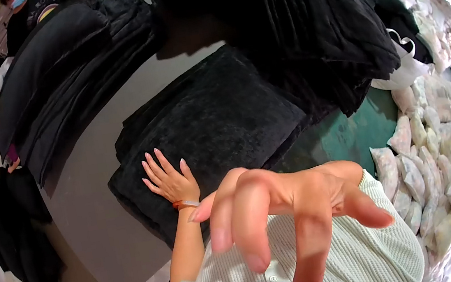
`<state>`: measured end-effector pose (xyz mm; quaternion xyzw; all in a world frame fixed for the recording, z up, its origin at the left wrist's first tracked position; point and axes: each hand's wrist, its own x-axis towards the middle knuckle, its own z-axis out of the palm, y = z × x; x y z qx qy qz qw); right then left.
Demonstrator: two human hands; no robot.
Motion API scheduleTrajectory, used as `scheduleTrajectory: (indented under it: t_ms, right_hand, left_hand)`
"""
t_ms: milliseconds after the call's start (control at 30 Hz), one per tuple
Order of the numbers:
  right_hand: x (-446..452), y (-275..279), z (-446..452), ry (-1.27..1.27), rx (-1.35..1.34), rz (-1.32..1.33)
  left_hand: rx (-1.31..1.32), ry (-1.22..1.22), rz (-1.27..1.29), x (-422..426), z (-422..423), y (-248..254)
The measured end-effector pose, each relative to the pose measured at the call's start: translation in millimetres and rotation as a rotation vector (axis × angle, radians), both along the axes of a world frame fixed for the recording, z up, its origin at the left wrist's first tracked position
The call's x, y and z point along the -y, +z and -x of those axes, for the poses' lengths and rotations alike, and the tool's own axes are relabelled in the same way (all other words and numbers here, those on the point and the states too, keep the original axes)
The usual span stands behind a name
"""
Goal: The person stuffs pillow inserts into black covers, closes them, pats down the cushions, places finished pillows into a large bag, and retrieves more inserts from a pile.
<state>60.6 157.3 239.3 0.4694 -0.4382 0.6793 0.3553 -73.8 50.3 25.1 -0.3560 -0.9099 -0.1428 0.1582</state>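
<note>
A folded black plush cloth (216,119) lies on the grey table (96,220) in front of me. My left hand (171,180) rests flat on its near left part, palm down with the fingers spread, a red and pale band at the wrist. Close to the camera hangs my right hand (283,208), large in view, in front of my pale knitted top (371,242). Its fingers are bent and apart, with nothing held. The hand covers part of the top and lies over the cloth's near edge in view.
Piles of black cloth stand at the back left (77,64) and back right (313,21). Filled clear bags (429,162) are stacked at the right, beyond a green floor (359,126). Other people (28,13) are at the upper left and far left.
</note>
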Motion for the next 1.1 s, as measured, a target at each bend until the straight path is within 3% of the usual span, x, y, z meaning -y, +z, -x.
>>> scheduleTrajectory:
  t_ms: [67,167,367,467,567,600,733,833,933,1100]
  right_hand:
    - [-0.5,1.9,11.3,-0.002,-0.036,-0.021]
    - [-7.9,-0.9,27.9,0.014,-0.348,-0.173]
    - [-3.1,1.0,23.3,0.000,-0.257,-0.041]
    - [-12.7,10.3,28.0,0.003,-0.359,-0.256]
    - [-5.2,18.3,7.2,-0.017,-0.276,-0.196]
    - [-1.2,18.5,-12.0,0.030,-0.029,-0.145]
    - [-15.3,-13.8,-3.1,0.251,0.283,0.120]
    - [-38.9,-32.0,-6.6,0.352,0.769,0.722]
    - [-45.6,-52.0,-3.9,0.399,0.808,0.910]
    - [-53.1,-64.1,-5.4,0.430,0.792,0.985]
  left_hand:
    - [-0.034,0.029,0.017,1.0,1.4,-0.8]
    - [-0.035,0.034,0.030,0.2,-0.1,-1.0]
    - [-0.034,0.043,0.032,0.0,1.2,3.8]
    - [-0.017,0.035,0.000,0.0,0.5,1.3]
    - [0.013,0.035,-0.016,-0.9,-1.3,3.4]
    - [0.011,0.042,-0.017,-0.7,-1.2,3.2]
    - [0.029,0.019,-0.034,1.3,4.3,-1.9]
    - [0.018,0.012,-0.069,0.8,1.9,1.6]
    - [-0.014,0.033,-0.060,0.4,1.6,0.3]
    - [-0.003,0.036,-0.054,0.5,0.3,0.1]
